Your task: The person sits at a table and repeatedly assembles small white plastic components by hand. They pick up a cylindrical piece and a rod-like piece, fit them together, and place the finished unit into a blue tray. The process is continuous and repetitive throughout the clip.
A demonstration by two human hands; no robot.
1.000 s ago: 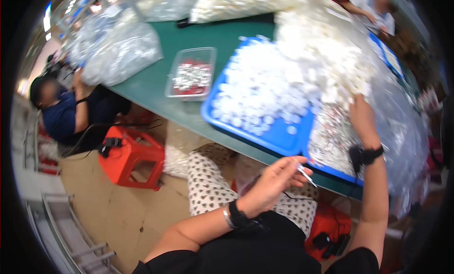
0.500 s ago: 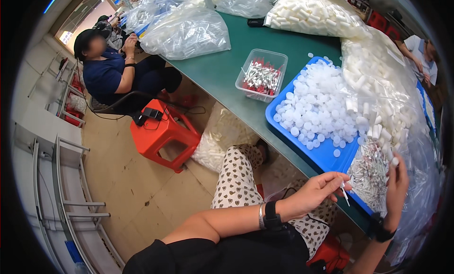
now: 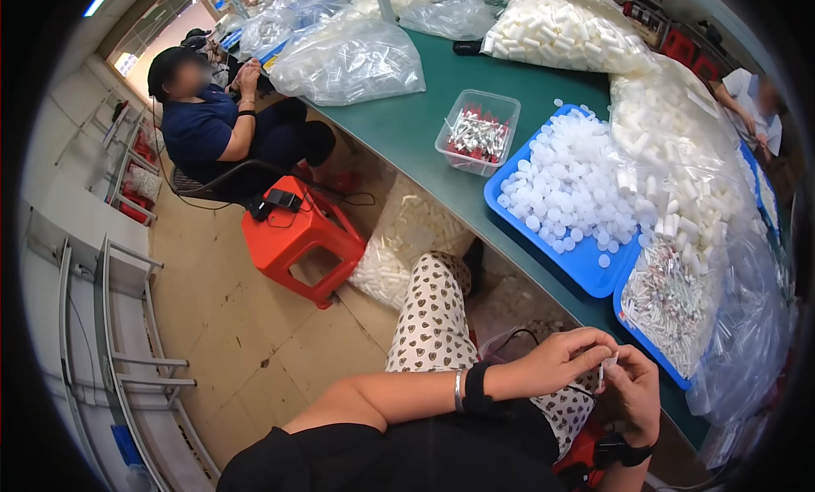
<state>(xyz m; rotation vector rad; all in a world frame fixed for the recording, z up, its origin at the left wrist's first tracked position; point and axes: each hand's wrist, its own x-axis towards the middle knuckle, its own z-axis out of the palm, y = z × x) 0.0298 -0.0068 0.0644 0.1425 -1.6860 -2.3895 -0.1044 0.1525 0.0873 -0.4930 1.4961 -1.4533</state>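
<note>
My left hand (image 3: 562,363) and my right hand (image 3: 635,388) meet above my lap, at the near edge of the table, fingertips almost touching. Between them is a small thin white stick-like part (image 3: 602,374), pinched by my left fingers. My right fingers are curled closed against it; what they hold is mostly hidden. Just beyond my hands lies a blue tray (image 3: 622,315) heaped with thin white and silver sticks (image 3: 666,309). Beside that, another blue tray (image 3: 586,275) carries a pile of translucent white discs (image 3: 570,186).
Bags of white cylinders (image 3: 569,29) (image 3: 671,135) lie along the table's far and right sides. A clear tub (image 3: 478,134) of red and silver parts sits on the green table (image 3: 399,127). A red stool (image 3: 301,246) stands left; co-workers sit left (image 3: 199,110) and far right.
My right hand has come down and left from the tray of sticks, bringing a white cylinder toward my left hand. My left hand has shifted slightly left and lower. The hands now meet.
</note>
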